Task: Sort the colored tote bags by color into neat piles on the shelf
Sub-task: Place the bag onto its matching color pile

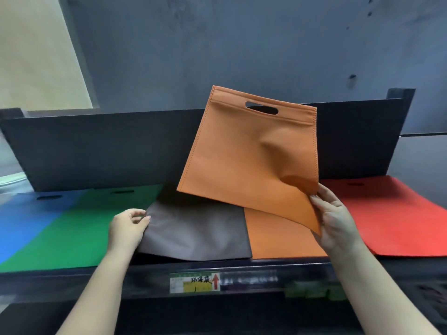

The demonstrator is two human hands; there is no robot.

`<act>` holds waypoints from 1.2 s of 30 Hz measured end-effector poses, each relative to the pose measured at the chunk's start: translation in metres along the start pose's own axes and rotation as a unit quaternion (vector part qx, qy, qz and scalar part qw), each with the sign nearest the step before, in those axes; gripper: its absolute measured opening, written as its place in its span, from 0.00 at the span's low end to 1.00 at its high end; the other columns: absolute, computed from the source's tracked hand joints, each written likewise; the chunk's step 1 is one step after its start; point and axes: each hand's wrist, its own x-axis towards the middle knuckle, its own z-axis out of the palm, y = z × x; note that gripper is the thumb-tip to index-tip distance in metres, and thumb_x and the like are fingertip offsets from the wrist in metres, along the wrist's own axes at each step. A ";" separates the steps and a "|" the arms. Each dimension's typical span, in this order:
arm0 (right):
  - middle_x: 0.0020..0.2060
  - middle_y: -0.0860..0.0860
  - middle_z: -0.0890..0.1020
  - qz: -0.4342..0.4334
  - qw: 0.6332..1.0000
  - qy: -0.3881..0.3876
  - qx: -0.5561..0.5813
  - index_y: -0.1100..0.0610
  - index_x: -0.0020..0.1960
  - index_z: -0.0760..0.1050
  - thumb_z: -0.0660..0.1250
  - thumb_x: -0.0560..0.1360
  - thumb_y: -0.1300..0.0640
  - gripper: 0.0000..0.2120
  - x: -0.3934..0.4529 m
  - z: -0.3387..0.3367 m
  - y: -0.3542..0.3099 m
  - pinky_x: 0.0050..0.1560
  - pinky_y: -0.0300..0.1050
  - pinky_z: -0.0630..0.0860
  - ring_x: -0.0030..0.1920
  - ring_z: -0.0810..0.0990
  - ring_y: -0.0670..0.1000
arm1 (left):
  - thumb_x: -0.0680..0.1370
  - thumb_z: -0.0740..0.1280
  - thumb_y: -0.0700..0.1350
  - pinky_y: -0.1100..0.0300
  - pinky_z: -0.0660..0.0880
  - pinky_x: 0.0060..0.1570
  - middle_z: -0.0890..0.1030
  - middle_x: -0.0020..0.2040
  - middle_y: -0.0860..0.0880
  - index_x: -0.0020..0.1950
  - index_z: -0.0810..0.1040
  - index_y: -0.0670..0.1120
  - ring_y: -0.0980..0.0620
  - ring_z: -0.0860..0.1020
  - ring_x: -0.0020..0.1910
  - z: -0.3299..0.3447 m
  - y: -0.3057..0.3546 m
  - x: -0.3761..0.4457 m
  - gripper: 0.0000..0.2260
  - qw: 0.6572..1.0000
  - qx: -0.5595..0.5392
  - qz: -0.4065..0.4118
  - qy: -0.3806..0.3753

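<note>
Fingers (316,198) of the right hand (336,221) pinch the bottom corner of an orange tote bag (244,151) and hold it up in the air, tilted, with its cut-out handle at the top. Just under those fingers lies the orange pile (278,240), flat on the shelf (145,276). That looks like the right home for this bag.

Over by the left hand (128,228), the fingers are loosely curled and touch the edge of the brown bag (193,233). They seem to hold it still, but I cannot tell if they pinch it.

Farther out past the right hand is the red pile (391,218). Past the left hand are the green pile (79,233) and then the blue pile (26,221).

To do this step well, I think the bag should come down slowly onto the orange pile. Its handle should point to the back like the others. Its edges should line up with the bag below. Then a flat hand can smooth it, since thin cloth like this may fold or slide.
</note>
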 end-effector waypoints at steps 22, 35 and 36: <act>0.48 0.56 0.83 -0.173 0.739 0.097 -0.644 0.61 0.56 0.80 0.70 0.73 0.62 0.11 0.033 -0.067 -0.028 0.51 0.41 0.71 0.50 0.80 0.55 | 0.73 0.72 0.42 0.56 0.76 0.46 0.82 0.45 0.48 0.50 0.82 0.45 0.50 0.79 0.46 0.090 0.109 -0.071 0.07 0.961 0.027 0.171 -0.214; 0.57 0.52 0.79 -0.064 0.618 0.038 -0.782 0.54 0.62 0.74 0.66 0.76 0.51 0.16 0.042 -0.102 -0.038 0.55 0.46 0.72 0.60 0.76 0.55 | 0.78 0.63 0.53 0.55 0.70 0.59 0.70 0.64 0.48 0.71 0.66 0.46 0.48 0.69 0.64 0.138 0.146 -0.093 0.23 0.910 0.246 0.249 -0.223; 0.58 0.51 0.78 -0.074 0.612 0.026 -0.787 0.54 0.63 0.74 0.65 0.76 0.50 0.16 0.041 -0.105 -0.045 0.55 0.45 0.72 0.60 0.75 0.54 | 0.78 0.62 0.53 0.55 0.69 0.60 0.70 0.65 0.48 0.71 0.67 0.46 0.48 0.68 0.64 0.145 0.156 -0.096 0.23 0.902 0.256 0.272 -0.217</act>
